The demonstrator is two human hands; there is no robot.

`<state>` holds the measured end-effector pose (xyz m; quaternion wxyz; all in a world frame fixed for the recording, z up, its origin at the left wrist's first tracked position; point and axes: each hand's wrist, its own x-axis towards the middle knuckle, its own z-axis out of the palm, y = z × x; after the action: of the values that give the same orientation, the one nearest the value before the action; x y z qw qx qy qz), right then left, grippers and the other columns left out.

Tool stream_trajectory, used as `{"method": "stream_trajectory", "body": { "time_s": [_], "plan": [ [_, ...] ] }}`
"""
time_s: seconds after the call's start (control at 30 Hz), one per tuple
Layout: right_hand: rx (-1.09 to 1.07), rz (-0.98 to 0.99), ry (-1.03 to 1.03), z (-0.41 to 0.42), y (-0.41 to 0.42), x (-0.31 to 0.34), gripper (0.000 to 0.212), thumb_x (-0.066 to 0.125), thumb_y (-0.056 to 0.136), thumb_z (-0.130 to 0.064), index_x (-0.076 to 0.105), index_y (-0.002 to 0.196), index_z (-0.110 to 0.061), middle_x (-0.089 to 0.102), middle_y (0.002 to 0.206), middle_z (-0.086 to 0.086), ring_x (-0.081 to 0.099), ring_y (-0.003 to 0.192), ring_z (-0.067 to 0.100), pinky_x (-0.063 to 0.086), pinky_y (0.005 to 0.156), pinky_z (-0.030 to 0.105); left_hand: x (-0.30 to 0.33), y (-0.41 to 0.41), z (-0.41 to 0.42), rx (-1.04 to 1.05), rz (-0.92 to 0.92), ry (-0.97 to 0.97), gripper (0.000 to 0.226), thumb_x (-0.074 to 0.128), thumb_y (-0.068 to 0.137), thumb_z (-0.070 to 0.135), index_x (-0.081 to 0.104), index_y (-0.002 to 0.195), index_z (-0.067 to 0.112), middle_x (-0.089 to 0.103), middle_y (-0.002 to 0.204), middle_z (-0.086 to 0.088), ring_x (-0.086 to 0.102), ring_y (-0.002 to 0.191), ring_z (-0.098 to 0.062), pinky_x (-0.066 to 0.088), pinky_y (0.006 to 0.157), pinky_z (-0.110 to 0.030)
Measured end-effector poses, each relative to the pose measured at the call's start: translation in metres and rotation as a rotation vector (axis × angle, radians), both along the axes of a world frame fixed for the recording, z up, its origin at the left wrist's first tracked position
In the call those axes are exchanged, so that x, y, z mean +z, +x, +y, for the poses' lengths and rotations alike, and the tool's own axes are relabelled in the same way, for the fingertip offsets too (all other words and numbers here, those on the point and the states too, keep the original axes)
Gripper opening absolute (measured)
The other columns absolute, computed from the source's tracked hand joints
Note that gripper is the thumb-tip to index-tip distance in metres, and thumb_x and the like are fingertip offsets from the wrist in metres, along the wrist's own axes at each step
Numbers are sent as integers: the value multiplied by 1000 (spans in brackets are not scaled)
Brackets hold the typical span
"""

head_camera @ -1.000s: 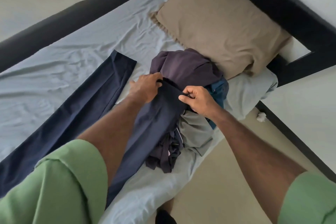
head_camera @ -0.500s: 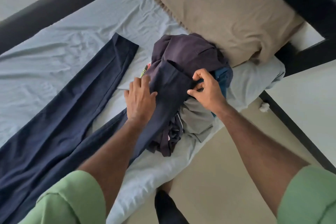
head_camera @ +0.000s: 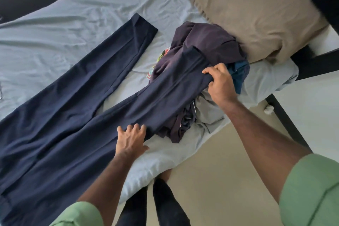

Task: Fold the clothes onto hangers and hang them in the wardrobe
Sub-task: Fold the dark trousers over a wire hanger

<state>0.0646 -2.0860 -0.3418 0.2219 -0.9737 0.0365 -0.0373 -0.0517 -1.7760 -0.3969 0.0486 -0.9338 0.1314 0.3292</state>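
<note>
So right now I'm laying out the navy trousers (head_camera: 77, 115) on the bed (head_camera: 77, 24), which I'd call the flatten-and-align step before any hanger comes into it. My right hand (head_camera: 221, 83) is pinching the hem end of the nearer trouser leg (head_camera: 165, 97), grip closed tight on the cloth, and that end is draped up over the heap of clothes (head_camera: 207, 46) sitting just beyond and under the grip. My left hand (head_camera: 131, 138) is lying flat, fingers spread wide, pressing on the edge of that same leg lower down, holding nothing. The other leg (head_camera: 117, 55) is already lying straight on the sheet, off to the left of both hands and well apart from the pile.

Next move, I reckon: the right grip needs to be carrying its hem leftward off the pile and onto the flat leg so the two line up, with the left hand pinning the cloth so it's not sliding. No hanger or wardrobe is showing anywhere in view, so that part isn't started. The tan pillow (head_camera: 247, 11) is sitting past the pile.
</note>
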Motion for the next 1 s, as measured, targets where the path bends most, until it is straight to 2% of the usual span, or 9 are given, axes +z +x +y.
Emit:
{"method": "stream_trajectory", "body": {
  "time_s": [0.13, 0.2, 0.33, 0.43, 0.5, 0.6, 0.73, 0.83, 1.0],
  "plan": [
    [-18, 11, -49, 10, 3, 0, 44, 54, 77, 17, 74, 110, -4, 56, 112, 17, 61, 94, 30, 54, 82, 39, -7, -5, 15, 68, -27, 25, 54, 72, 83, 48, 50, 127, 25, 60, 119, 2, 59, 111, -23, 35, 89, -47],
    [-33, 5, -58, 12, 5, 1, 42, 54, 78, 16, 75, 109, -4, 55, 114, 16, 61, 97, 28, 52, 85, 32, -11, -6, 24, 77, -57, 15, 35, 67, 85, 29, 56, 118, 25, 62, 110, 3, 61, 102, -22, 35, 84, -45],
    [-85, 42, -45, 18, 2, 5, 43, 52, 78, 17, 74, 110, -3, 54, 118, 16, 60, 102, 27, 41, 91, 17, -11, -11, 41, 96, -39, -42, 23, 56, 82, 14, 60, 101, 25, 65, 98, 1, 62, 92, -23, 31, 77, -43],
    [-84, 43, -26, 19, 1, 20, 44, 53, 74, 15, 71, 109, -6, 56, 114, 14, 61, 100, 29, 50, 94, 34, -2, -9, 58, 213, -42, -200, 18, 54, 83, 7, 62, 90, 21, 68, 92, -2, 64, 91, -28, 28, 74, -40],
    [-44, 21, 3, 16, 4, 30, 41, 55, 72, 12, 70, 106, -7, 56, 111, 13, 61, 99, 30, 50, 95, 37, 5, -4, 76, 350, -50, -323, 11, 57, 88, 10, 61, 83, 19, 69, 89, -2, 64, 90, -33, 33, 72, -39],
    [-27, 59, -1, 11, 20, 45, 27, 72, 76, 3, 74, 99, -11, 56, 117, 11, 60, 107, 31, 51, 97, 45, 22, 15, 108, 566, -26, -510, 19, 65, 90, 15, 54, 74, 14, 61, 72, -3, 60, 79, -38, 42, 65, -40],
    [-21, 146, 111, 34, 66, 63, 23, 84, 82, -21, 76, 100, -9, 66, 124, 0, 60, 121, 20, 44, 104, 29, 37, 49, 154, 724, -53, -668, 7, 68, 93, 11, 69, 87, 9, 59, 75, -4, 55, 74, -24, 38, 67, -33],
    [-30, 192, 200, 66, 109, 71, 21, 76, 90, -28, 70, 101, -11, 67, 99, -5, 60, 95, 6, 39, 81, 8, 44, 79, 182, 869, -28, -797, 14, 67, 96, 10, 69, 82, 12, 63, 73, -16, 49, 65, -17, 41, 63, -29],
    [51, 79, 292, 125, 204, 55, 17, 67, 96, -35, 59, 93, -20, 57, 76, -10, 51, 70, 8, 39, 65, 12, 47, 143, 217, 890, -68, -834, 31, 61, 99, 15, 59, 71, 3, 50, 59, 3, 45, 59, -13, 33, 52, -28]
  ]
}}
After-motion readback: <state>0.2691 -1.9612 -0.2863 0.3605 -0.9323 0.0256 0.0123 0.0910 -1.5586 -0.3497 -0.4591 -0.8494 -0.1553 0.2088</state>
